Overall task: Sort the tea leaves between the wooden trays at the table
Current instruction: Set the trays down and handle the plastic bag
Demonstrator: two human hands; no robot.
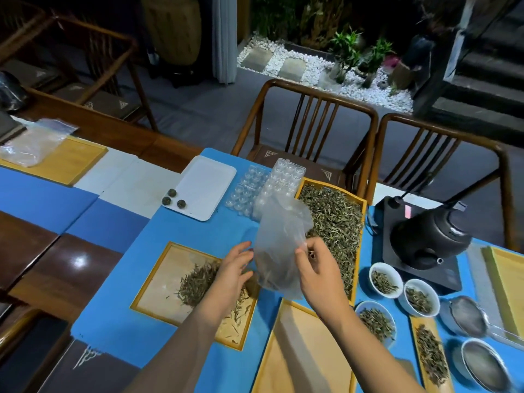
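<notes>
Clear, crumpled plastic bag [279,251] hangs pinched in the right hand [317,268], above the square wooden tray [154,285] of dark tea leaves [198,282]; the left hand [235,268], fingers relaxed, touches the bag's side.

Upper centre of frame: white plastic tray [208,182] carrying three dark tea balls [173,199] at its near-left corner. Just right of it, clear blister moulds [266,188]. Right edge: black kettle [425,236] on a black hob [436,275]. Lower right: two metal strainers [467,319]. Upper left: clear plastic bag [34,143]. Behind the bench, two wooden chairs [309,120]; white pebbles and plants [354,49] beyond.
</notes>
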